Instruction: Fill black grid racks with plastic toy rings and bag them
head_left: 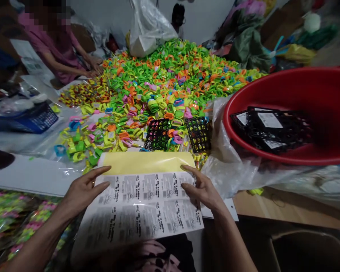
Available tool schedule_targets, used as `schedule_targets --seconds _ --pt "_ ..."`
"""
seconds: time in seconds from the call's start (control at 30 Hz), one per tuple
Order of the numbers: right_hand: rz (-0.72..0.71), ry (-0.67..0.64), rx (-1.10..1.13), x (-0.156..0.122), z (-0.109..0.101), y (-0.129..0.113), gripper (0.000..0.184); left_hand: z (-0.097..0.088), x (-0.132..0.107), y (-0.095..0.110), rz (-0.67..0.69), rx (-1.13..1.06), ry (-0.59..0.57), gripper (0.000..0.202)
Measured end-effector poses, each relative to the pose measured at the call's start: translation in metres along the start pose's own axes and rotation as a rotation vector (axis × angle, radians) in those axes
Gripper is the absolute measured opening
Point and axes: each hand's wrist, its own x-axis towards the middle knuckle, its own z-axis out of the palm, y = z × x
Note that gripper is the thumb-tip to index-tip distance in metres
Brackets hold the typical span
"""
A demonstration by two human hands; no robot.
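Dark-and-pink clothing (170,260) is nearest; beyond it the label sheet (147,198) lies between the left hand (85,189), pinching its left edge, and right hand (202,187), pinching its right, neither nearer, label rows crosswise.

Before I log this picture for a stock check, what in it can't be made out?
All in the head view:
Small print on the printed sheet: too small and blurred.
Some fingers of the left hand and right hand: hidden by the sheet and the hands themselves.
Right end of the red tub: cut off by the right edge.
Left end of the blue basket: cut off by the left edge.
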Motion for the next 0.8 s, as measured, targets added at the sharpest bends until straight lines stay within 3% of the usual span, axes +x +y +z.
schedule_targets --seconds 0.07,0.23,0.3,0.43,0.63,0.8 --pt "0.015 0.003 -0.022 0.000 -0.003 -0.003 0.053 0.005 0.001 -0.002 -0.057 0.034 -0.011 0.074" --pt "0.017 0.118 -0.098 -0.007 -0.006 -0.002 0.054 0.016 -0.014 -0.016 -0.178 -0.227 -0.071 0.095" --pt "0.029 0.135 -0.116 -0.009 -0.007 0.003 0.054 0.016 -0.020 -0.018 -0.126 -0.268 -0.082 0.091" --pt "0.064 0.151 -0.086 -0.008 -0.003 0.009 0.059 0.008 -0.018 -0.010 0.020 -0.293 0.025 0.093" --pt "0.117 0.175 -0.061 -0.005 -0.006 0.009 0.065 -0.006 -0.001 0.017 0.178 -0.318 -0.263 0.087" --pt "0.096 0.191 -0.158 0.002 -0.020 0.006 0.058 -0.005 0.011 0.025 0.100 -0.191 -0.293 0.065"
